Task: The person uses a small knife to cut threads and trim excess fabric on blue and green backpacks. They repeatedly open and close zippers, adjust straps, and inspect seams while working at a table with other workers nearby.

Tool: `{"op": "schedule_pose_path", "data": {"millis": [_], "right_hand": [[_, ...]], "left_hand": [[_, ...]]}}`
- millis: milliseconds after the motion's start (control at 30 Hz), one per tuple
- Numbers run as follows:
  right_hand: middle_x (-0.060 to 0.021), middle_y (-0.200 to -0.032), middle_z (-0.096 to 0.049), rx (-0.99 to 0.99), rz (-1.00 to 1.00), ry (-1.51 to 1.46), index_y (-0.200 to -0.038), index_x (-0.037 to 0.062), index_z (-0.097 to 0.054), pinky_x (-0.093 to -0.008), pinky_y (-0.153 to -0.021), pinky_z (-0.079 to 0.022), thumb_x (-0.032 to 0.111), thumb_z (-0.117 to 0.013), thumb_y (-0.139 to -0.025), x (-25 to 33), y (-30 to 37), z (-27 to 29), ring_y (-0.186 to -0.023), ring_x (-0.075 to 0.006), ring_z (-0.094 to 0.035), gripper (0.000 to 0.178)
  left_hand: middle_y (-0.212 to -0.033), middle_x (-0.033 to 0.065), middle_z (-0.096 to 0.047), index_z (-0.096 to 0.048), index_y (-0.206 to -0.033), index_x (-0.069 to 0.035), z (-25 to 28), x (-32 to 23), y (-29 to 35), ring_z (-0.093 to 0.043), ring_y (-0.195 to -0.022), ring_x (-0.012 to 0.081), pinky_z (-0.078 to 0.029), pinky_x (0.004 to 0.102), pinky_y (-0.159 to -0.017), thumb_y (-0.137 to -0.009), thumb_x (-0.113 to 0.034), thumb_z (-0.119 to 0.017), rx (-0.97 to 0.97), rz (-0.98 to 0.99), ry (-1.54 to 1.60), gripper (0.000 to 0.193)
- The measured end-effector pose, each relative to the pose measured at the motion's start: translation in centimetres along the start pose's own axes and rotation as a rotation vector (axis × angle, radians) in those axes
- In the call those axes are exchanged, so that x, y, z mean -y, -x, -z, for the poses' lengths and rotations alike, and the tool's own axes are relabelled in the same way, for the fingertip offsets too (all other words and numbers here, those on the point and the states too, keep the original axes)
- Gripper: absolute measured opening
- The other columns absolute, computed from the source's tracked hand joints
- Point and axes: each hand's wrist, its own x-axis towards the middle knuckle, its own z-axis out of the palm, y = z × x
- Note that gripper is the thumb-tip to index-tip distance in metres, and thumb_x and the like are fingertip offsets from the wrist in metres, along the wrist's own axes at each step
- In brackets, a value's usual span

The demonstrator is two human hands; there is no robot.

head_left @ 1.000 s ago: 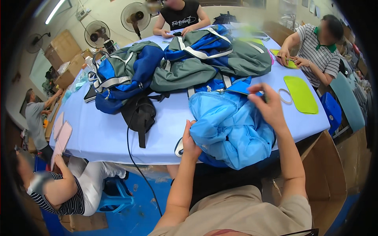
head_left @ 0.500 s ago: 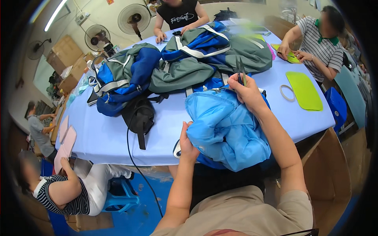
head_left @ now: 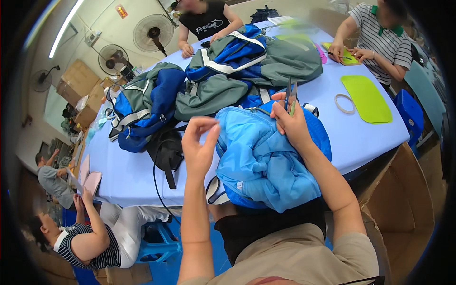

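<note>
In front of me lies a blue bag (head_left: 324, 137), its light blue lining (head_left: 266, 156) pulled outward in a crumpled heap. My right hand (head_left: 295, 127) is closed round a pair of thread snips (head_left: 290, 95), blades pointing up and apart, at the far edge of the lining. My left hand (head_left: 199, 145) is raised left of the lining, clear of it. Its thumb and fingertips come together in a pinch; anything between them is too small to make out. A white-edged strap (head_left: 213, 190) hangs at the bag's near left side.
Several grey-green and blue bags (head_left: 228, 57) are piled across the table (head_left: 128, 180). A black pouch (head_left: 167, 154) and dark cord lie left. Right are a tape roll (head_left: 345, 103), a lime-green panel (head_left: 365, 99) and an open cardboard box (head_left: 399, 199). Other people work around the table.
My left hand has let go of the lining and risen up and left, fingertips together. My right hand still holds the snips, slightly lower. The seated person at left has raised the pink pieces.
</note>
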Motion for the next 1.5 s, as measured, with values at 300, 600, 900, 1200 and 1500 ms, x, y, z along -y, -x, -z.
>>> {"op": "schedule_pose_path", "data": {"millis": [300,600,900,1200,1500], "right_hand": [[-0.0025,-0.069,-0.049,0.056,0.062,-0.027,-0.113,0.0051,-0.041,-0.0177,-0.041,-0.029,0.026,-0.053,-0.09,-0.4,0.8,0.8,-0.046,-0.0039,-0.037,0.033],[-0.0033,-0.074,-0.048,0.185,-0.051,-0.053,-0.107,0.0021,-0.042,-0.0186,-0.043,-0.03,0.036,-0.039,-0.094,-0.5,0.5,1.8,-0.049,-0.0046,-0.038,0.037],[-0.0059,-0.069,-0.051,0.34,0.051,0.883,-0.084,0.0006,-0.057,-0.0272,-0.056,-0.04,0.024,-0.065,-0.077,3.6,0.7,1.5,-0.064,-0.0157,-0.052,0.025],[-0.0122,-0.08,-0.056,0.481,0.198,1.292,-0.081,0.0033,-0.057,-0.0388,-0.066,-0.043,0.025,-0.066,-0.073,5.5,0.1,0.5,-0.077,-0.0308,-0.056,0.025],[-0.0115,-0.08,-0.057,0.589,0.248,1.355,-0.08,0.0034,-0.056,-0.0392,-0.065,-0.043,0.023,-0.066,-0.073,5.1,-1.0,-0.7,-0.077,-0.0304,-0.056,0.023]], "left_hand": [[-0.086,0.0102,-0.054,-0.059,-0.095,-0.005,-4.2,3.9,-2.9,-0.051,-0.09,0.0287,-0.039,0.0381,-0.08,-0.062,-0.018,-0.074,0.392,-0.256,-0.648,0.038],[-0.077,0.0061,-0.051,-0.052,-0.076,-0.008,-4.8,6.4,0.3,-0.05,-0.08,0.0259,-0.037,0.0374,-0.079,-0.06,-0.01,-0.07,0.063,-0.428,-0.653,0.023],[-0.071,0.0032,-0.052,-0.049,-0.067,-0.009,-4.9,8.4,1.9,-0.051,-0.071,0.0224,-0.04,0.0347,-0.065,-0.059,-0.007,-0.068,-0.115,-0.597,-0.557,0.02],[-0.072,0.0021,-0.053,-0.051,-0.067,-0.01,-4.5,9.4,2.2,-0.052,-0.071,0.0211,-0.04,0.0342,-0.063,-0.058,-0.007,-0.068,-0.114,-0.614,-0.415,0.019],[-0.075,0.0013,-0.054,-0.054,-0.07,-0.01,-4.4,9.2,2.3,-0.052,-0.072,0.0203,-0.04,0.034,-0.066,-0.059,-0.007,-0.066,-0.116,-0.614,-0.429,0.016]]}}
